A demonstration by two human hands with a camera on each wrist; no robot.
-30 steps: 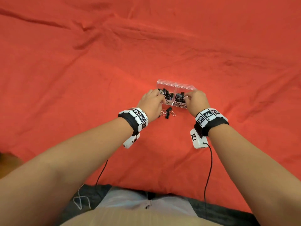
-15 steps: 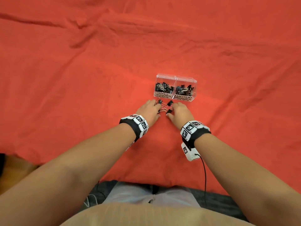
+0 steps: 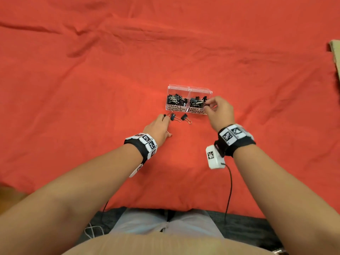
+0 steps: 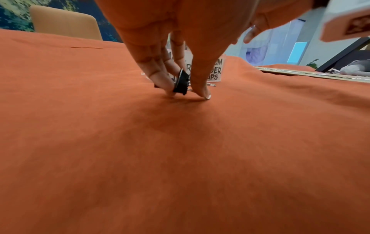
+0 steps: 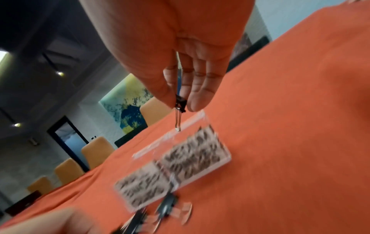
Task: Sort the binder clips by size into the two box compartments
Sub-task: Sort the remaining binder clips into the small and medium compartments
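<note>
A clear two-compartment box (image 3: 189, 88) stands on the red cloth; its left half is labelled small, its right half medium, and both hold several black binder clips. My right hand (image 3: 207, 103) hovers over the medium compartment's front right corner. It pinches a black binder clip (image 5: 180, 103) between thumb and fingers, wire handle hanging down. My left hand (image 3: 165, 117) is down on the cloth in front of the small compartment, fingertips and thumb pinching a black clip (image 4: 181, 83). Another loose clip (image 3: 184, 117) lies just to the right.
The red cloth (image 3: 92, 107) is wrinkled at the far left. A tan board (image 3: 335, 56) pokes in at the right edge. A black cable (image 3: 230, 188) hangs from my right wrist toward my lap. Orange chairs (image 5: 96, 150) stand beyond the table.
Both hands dropped from the box to the loose clips in front of it. The right hand then rose with a clip to the medium compartment, while the left hand stayed low and shifted left.
</note>
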